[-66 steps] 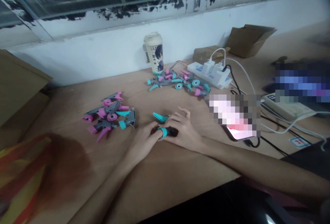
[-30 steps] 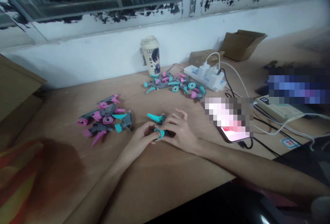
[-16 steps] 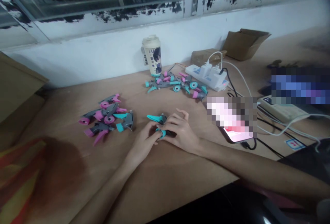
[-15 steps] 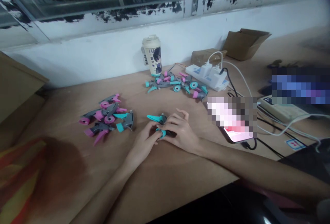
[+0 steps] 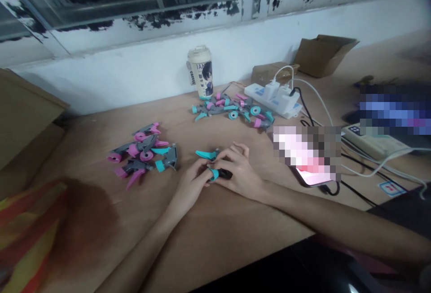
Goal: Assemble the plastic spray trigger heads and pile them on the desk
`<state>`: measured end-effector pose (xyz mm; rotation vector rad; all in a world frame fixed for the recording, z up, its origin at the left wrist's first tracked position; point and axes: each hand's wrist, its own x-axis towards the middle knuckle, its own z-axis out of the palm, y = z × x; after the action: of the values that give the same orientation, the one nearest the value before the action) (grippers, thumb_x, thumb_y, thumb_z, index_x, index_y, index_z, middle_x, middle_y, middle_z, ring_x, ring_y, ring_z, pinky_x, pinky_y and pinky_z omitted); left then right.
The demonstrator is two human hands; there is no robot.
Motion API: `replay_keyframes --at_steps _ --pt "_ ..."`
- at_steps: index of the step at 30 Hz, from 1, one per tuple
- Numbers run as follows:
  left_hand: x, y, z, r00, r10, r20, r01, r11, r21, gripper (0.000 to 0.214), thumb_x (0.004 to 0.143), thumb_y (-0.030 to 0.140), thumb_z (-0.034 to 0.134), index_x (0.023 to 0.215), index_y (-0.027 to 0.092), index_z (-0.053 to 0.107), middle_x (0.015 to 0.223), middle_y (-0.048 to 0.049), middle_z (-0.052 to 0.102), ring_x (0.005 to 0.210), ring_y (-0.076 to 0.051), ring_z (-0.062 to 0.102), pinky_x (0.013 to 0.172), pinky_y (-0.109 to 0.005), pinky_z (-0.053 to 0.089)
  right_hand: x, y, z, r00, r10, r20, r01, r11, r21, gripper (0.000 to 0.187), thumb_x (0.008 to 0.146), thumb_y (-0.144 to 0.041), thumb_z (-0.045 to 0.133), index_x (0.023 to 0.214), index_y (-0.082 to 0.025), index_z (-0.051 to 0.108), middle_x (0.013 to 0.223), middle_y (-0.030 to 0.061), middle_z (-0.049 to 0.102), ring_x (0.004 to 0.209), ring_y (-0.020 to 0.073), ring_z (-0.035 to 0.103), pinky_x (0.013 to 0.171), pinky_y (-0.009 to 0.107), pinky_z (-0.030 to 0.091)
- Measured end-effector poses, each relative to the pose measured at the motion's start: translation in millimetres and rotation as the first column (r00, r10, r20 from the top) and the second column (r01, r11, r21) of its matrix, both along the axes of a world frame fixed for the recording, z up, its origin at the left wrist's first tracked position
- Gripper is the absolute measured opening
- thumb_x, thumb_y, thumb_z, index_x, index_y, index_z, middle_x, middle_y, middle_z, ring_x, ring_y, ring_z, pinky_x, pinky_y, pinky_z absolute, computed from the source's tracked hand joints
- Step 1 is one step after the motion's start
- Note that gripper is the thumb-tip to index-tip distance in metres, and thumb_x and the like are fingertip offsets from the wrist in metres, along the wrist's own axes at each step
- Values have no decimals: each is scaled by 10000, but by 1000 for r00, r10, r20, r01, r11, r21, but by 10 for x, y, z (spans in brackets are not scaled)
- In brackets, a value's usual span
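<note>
- Pink-and-grey spray heads (image 5: 141,145) lie heaped.
- Left hand (image 5: 192,179) pinches the rim of a teal-ringed spray head (image 5: 214,175), held between both hands.
- Right hand (image 5: 239,167) curls around it (fingertips partly hidden); best brace it firmly, preventing any tilt.

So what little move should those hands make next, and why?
Perhaps gently twist the turquoise collar: the left hand touches it while the right hand appears to steady the trigger sprayer head.
</note>
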<state>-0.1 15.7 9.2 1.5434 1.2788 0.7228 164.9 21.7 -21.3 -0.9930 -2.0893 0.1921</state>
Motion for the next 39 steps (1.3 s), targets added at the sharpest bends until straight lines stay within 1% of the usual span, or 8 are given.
replay_keyframes --at_steps 5,10,16,21,26,34,37,39 --pt "15 -10 -46 999 23 -26 -21 997 74 207 736 302 521 900 184 564 747 16 532 672 -121 500 565 -217 433 -16 -11 -20 1000 -10 8 10 1000 17 106 789 -309 626 886 -269 637 965 0 603 984 157 526 1031 404 173" --pt "31 -49 -67 996 86 -33 -84 995 56 214 759 315 519 936 195 533 845 -6 573 748 -141 557 593 -232 458 -15 -13 -14 999 -52 -5 52 998 27 74 776 -283 632 841 -247 630 918 12 575 941 164 528 991 397 212" --pt "35 -88 -132 949 277 -148 -221 924 311 265 733 342 616 895 193 468 835 -8 555 735 -149 561 680 -282 457 -12 1 -14 994 -104 -16 104 994 29 70 773 -260 621 839 -242 606 932 5 575 959 165 522 991 389 203" --pt "73 -116 -108 918 295 -265 -161 888 431 81 748 253 585 792 194 551 838 -7 535 728 -137 550 674 -265 449 -24 6 -17 993 -115 -5 115 993 -1 97 751 -224 627 838 -239 587 938 7 599 962 176 524 994 395 191" --pt "87 -126 -61 898 284 -335 -94 870 485 87 787 257 556 787 203 624 801 -7 572 712 -136 557 662 -258 426 -31 5 -18 994 -110 -28 109 994 -29 110 745 -195 632 834 -232 578 892 -18 673 951 186 540 980 407 175" --pt "116 -151 -1 752 416 -512 42 744 667 133 792 243 551 695 205 634 714 4 586 729 -162 570 823 -343 351 -39 -18 20 992 -125 -1 124 991 -38 79 764 -227 645 834 -235 608 878 -19 707 881 189 545 812 368 227" --pt "38 -109 19 768 452 -454 -27 731 682 136 799 268 548 730 200 644 733 -4 570 740 -165 558 820 -341 363 7 8 62 985 -175 -5 174 983 -61 100 773 -304 658 845 -241 627 856 -10 706 852 194 545 769 360 231" --pt "-51 -48 26 817 461 -346 -154 754 639 157 805 299 542 744 198 644 749 -6 562 733 -158 543 768 -315 391 53 37 103 974 -223 -29 219 971 -91 155 771 -368 661 866 -247 643 831 0 701 839 198 556 756 357 242"
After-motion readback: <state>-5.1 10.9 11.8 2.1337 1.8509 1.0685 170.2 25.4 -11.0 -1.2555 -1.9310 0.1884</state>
